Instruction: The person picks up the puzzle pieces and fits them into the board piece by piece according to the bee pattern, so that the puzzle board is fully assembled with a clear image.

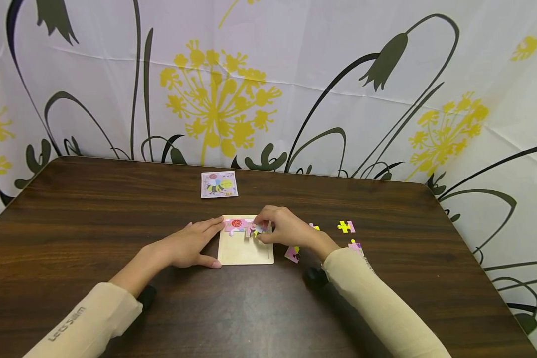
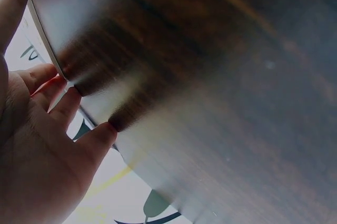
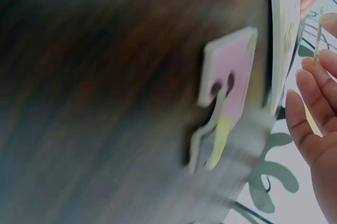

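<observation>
White flower-printed cloth (image 1: 322, 30) borders the far edge of the dark wood-grain counter (image 1: 116, 209). Head: left hand (image 1: 190, 244), fingers extended, touches the left edge of the square pale wooden board (image 1: 246, 253); right hand (image 1: 288, 227), grip narrowed, pinches a pink jigsaw piece (image 1: 250, 231) over it. Left wrist: fingers spread. Right wrist: loose pink-and-yellow piece (image 3: 234, 71) near board.

Pale board (image 1: 241, 252) flat; pink puzzle pieces (image 1: 235, 224) along far edge.
</observation>
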Tool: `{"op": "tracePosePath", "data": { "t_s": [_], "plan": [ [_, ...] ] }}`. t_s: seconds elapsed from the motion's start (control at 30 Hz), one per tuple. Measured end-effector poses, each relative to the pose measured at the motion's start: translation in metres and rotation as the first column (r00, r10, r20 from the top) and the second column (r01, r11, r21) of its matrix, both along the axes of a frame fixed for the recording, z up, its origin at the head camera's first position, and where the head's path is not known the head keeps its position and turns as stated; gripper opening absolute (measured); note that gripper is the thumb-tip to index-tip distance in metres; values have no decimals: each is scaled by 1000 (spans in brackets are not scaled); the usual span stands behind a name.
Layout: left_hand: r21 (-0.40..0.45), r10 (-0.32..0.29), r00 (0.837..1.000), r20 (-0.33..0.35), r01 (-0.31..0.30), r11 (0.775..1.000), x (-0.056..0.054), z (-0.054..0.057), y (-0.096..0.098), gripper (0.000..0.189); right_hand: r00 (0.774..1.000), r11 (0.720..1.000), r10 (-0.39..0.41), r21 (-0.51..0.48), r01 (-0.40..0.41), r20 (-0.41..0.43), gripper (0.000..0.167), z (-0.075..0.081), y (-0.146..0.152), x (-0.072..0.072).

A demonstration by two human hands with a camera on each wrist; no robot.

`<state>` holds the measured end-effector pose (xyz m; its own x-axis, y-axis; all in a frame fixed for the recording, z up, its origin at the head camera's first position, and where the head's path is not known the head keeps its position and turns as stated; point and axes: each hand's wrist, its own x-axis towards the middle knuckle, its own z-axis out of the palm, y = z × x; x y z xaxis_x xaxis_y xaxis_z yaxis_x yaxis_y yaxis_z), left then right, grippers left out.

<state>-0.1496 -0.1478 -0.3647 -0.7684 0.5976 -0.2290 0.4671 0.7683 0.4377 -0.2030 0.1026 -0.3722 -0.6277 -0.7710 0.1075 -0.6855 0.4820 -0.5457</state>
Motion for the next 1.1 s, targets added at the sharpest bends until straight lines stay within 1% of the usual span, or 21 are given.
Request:
{"op": "tracePosePath", "data": {
  "t_s": [0.37, 0.63, 0.87, 1.1],
  "plan": [
    [4, -10, 1000, -8, 10, 1000, 0, 0, -1, 86, 998, 999, 48, 14, -48, -27, 24, 1, -20, 1],
    [11, -13, 1000, -17, 14, 1000, 0, -1, -1, 85, 998, 997, 55, 46, -54, -15, 27, 2, -32, 2],
    [14, -13, 1000, -24, 13, 1000, 0, -1, -1, 85, 996, 995, 76, 68, -73, -52, 28, 0, -39, 3],
    [19, -12, 1000, -26, 13, 1000, 0, -1, -1, 86, 994, 991, 91, 105, -84, -60, 27, -1, -45, 5]
  ]
}}
